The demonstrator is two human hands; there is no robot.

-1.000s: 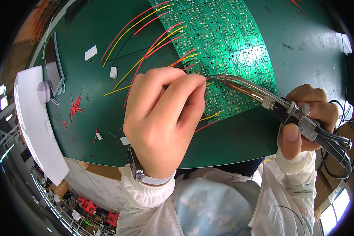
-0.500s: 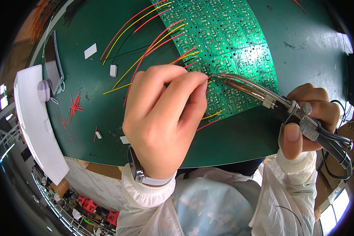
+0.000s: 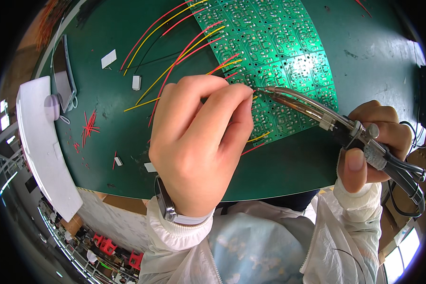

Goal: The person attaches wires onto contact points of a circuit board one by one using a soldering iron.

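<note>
A green circuit board panel (image 3: 274,52) lies on the table, covered in repeated small circuits and solder joints. My left hand (image 3: 199,137) is closed in a pinch at the panel's left part, and a bit of red wire shows at its fingertips. My right hand (image 3: 376,142) grips a soldering iron (image 3: 333,123) with a thin solder feed tube along its top. The iron's tip meets the board right beside my left fingertips; the exact joint is too small to make out. Red and yellow wires (image 3: 168,73) run leftward from the board's edge, partly hidden behind my left hand.
Short red tubing pieces (image 3: 90,125) lie scattered at left on the green table (image 3: 113,99). Small white connectors (image 3: 136,83) are nearby. A phone (image 3: 64,68) leans beside a long white lamp-like panel (image 3: 45,146). Black cables (image 3: 409,189) trail from the iron at right.
The board has slid slightly to the right, and both my hands have shifted right with it. The iron's tip remains beside my left fingertips.
</note>
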